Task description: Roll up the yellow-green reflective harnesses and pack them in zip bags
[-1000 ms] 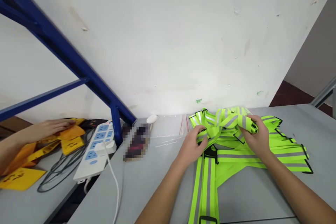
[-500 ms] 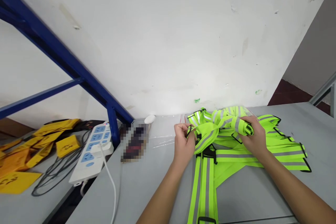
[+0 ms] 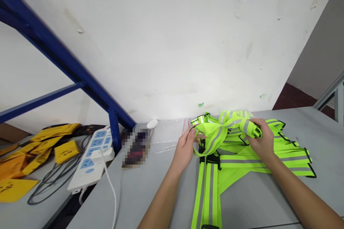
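A heap of neon-yellow reflective vest straps [image 3: 268, 152] with grey bands and black trim lies on the grey table [image 3: 255, 200] by the wall. My right hand [image 3: 262, 143] is closed on a rolled-up strap end, raised a little over the heap. My left hand [image 3: 186, 146] pinches a loop of the same strap at its left side, fingers curled round the fabric. Two long straps [image 3: 206, 193] run from the heap toward me, with a black buckle where they meet it.
A clear plastic bag [image 3: 168, 137] and a blurred dark object [image 3: 135, 147] lie left of the vests. Further left are a white power strip [image 3: 92, 157] with cables, yellow tags [image 3: 66, 150] and a blue metal frame [image 3: 114, 134]. The white wall stands close behind.
My left hand shifted left along the strap and pulled a loop open. My right hand stayed on the rolled end. Another person's hand on the yellow tags at left has gone.
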`<state>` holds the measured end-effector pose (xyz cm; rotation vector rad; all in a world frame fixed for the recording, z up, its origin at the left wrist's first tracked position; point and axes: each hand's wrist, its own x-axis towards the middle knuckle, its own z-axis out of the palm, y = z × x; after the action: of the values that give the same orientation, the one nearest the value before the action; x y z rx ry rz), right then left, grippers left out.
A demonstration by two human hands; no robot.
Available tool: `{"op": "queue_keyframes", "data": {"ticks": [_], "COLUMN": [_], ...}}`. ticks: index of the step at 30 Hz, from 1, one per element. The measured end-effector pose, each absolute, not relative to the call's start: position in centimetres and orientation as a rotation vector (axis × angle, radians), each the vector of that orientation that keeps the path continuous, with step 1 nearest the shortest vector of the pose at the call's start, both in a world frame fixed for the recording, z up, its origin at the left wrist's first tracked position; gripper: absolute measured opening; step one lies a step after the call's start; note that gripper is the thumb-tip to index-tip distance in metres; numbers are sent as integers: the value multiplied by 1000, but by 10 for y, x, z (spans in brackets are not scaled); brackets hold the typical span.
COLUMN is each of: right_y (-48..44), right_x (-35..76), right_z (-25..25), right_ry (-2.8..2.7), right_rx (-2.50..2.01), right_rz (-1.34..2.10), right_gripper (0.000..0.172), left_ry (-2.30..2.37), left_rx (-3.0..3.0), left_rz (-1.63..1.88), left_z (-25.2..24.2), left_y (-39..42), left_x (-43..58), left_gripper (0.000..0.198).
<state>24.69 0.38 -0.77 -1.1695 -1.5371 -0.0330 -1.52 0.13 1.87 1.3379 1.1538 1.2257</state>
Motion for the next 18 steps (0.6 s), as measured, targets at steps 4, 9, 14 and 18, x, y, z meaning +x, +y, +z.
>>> {"op": "queue_keyframes", "data": {"ticks": [4,9,14,18], "right_y": [3,3,3,3], "right_x": [248,249,249,250], "right_z": [-8,-9,-8,-9], "right_ry": [-1543,-1560,-1584,-1613], "right_rx": [-1172,-1181,-1150,-1107], "right_rz": [-52,-47,-61,-115], "right_gripper": [35,34,37,42], "left_ry": [1072,861,817,933], "left_rx": [1038,879,980,1386], "left_rz": [1254,1211,1169,1168], "left_z": [19,23,23,28], "left_y": [2,2,1,-4], "left_x": [-11,-15,-22,-27], "left_gripper": [40,39,36,28]}}
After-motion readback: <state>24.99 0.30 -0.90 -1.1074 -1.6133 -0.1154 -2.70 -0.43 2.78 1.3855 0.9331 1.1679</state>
